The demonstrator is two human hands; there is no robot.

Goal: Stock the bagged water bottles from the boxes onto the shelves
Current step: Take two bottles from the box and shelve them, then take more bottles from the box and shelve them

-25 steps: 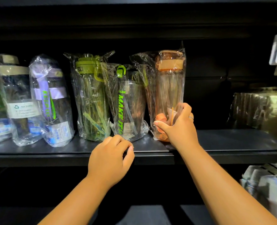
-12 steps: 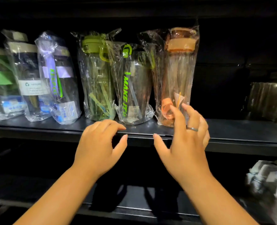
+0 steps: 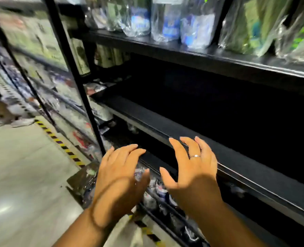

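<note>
Clear plastic-bagged water bottles stand on the black metal upper shelf, out of both hands.
The right hand has let go of the bottle it just placed. It and the left hand hang empty, fingers spread, before the dark lower shelf. The gaze has dropped leftward, probably seeking the next bottle.

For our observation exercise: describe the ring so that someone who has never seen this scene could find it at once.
Find the black shelves filling the right side. Before the middle shelf's edge hover the left hand and right hand. A thin silver ring circles a finger of the right hand; the left shows none.
</note>
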